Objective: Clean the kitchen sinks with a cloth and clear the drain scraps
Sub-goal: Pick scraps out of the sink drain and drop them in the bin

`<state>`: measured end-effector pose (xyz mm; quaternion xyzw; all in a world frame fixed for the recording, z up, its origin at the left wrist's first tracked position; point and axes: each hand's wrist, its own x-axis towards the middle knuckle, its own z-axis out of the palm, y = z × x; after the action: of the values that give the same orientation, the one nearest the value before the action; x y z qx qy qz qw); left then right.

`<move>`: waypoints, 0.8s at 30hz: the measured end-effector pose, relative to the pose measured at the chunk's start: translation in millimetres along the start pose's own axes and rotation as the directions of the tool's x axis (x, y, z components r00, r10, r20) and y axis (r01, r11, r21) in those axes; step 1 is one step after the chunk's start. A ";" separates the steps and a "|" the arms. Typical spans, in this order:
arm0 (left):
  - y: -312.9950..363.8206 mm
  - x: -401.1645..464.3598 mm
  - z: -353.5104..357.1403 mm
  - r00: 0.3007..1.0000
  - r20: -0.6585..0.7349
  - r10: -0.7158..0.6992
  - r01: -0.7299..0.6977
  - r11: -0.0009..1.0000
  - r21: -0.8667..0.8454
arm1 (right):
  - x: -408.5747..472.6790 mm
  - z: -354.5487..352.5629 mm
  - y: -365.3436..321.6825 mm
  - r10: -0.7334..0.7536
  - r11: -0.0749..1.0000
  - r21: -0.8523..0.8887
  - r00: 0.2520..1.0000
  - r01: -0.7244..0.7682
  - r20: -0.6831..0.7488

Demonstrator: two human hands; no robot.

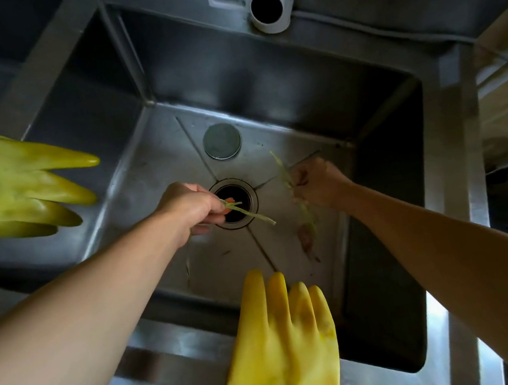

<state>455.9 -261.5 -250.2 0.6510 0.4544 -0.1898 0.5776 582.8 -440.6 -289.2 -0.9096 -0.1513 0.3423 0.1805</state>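
The scrap-clearing step is in hand: deep in the square stainless-steel sink [258, 72], the left hand [188, 208] pinches a pale green vegetable strip [249, 210] right over the open round drain hole [236, 203], while the right hand [318, 182] grips a longer wilted green stalk [287, 174] just beside it. A round grey drain plug [221, 140] lies behind the hole, and two yellow rubber gloves [285, 356] hang over the sink rims. Next, I judge, both grips must lift their scraps out, with small bits left on the floor and no cloth visible.
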 end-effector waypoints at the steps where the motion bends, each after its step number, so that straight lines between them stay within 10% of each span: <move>1: 1.3 -2.2 -2.4 1.000 -0.007 0.004 -0.004 1.000 -0.009 | -0.7 -1.8 -2.1 0.010 0.997 -0.071 1.000 -0.009 0.013; 8: -1.5 5.0 -4.6 1.000 -0.028 -0.003 0.002 0.999 -0.037 | 4.6 30.0 32.6 0.160 0.908 -0.403 0.983 -0.113 0.085; 24: -20.2 29.2 4.7 0.998 -0.045 -0.048 0.048 0.999 0.007 | 20.2 64.5 59.9 0.238 0.936 -0.267 0.971 -0.229 0.001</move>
<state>455.9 -256.6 -285.6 0.6464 0.4819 -0.1911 0.5598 562.6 -471.3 -371.7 -0.9312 -0.0895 0.3531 0.0130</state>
